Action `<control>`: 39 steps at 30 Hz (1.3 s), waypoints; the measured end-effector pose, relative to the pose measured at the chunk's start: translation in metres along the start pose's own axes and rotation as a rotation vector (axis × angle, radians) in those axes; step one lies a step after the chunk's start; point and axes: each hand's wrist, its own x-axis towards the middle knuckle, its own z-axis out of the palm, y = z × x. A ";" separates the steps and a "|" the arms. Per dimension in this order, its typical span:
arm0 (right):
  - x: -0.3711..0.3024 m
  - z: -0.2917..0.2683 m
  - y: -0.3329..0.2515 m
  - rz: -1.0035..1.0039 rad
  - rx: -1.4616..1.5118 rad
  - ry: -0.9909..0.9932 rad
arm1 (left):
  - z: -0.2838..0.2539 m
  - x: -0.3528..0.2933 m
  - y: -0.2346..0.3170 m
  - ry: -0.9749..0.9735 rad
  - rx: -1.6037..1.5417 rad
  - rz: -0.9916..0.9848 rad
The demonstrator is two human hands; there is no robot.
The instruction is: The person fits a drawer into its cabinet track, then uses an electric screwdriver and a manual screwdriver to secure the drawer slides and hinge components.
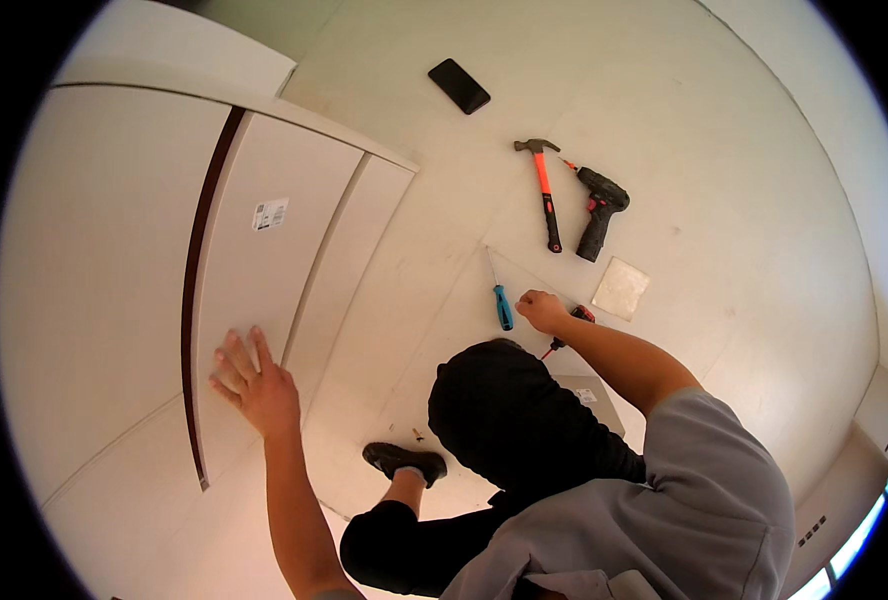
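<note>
My left hand point(252, 385) lies spread, fingers apart, against the white front panel point(254, 265) of a cabinet, below a small printed label point(270, 214). My right hand point(541, 311) is closed, low over the floor. Its fingers curl inward, and whatever may be inside them is hidden. Just left of it lies a blue-handled screwdriver point(504, 308), its shaft pointing away from me. On its other side, partly behind my forearm, a red-and-black screwdriver point(581, 315) rests on the floor.
Farther off on the pale floor are a claw hammer point(544, 190) with an orange-and-black handle, a black cordless drill point(599, 210) and a black phone point(459, 86). A beige square sheet point(621, 288) lies at right. Small bits point(418, 435) lie near my black shoe point(404, 462).
</note>
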 end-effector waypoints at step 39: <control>-0.059 -0.192 -0.040 -0.178 -0.836 -0.029 | 0.178 -0.212 -0.103 0.528 -1.712 -1.325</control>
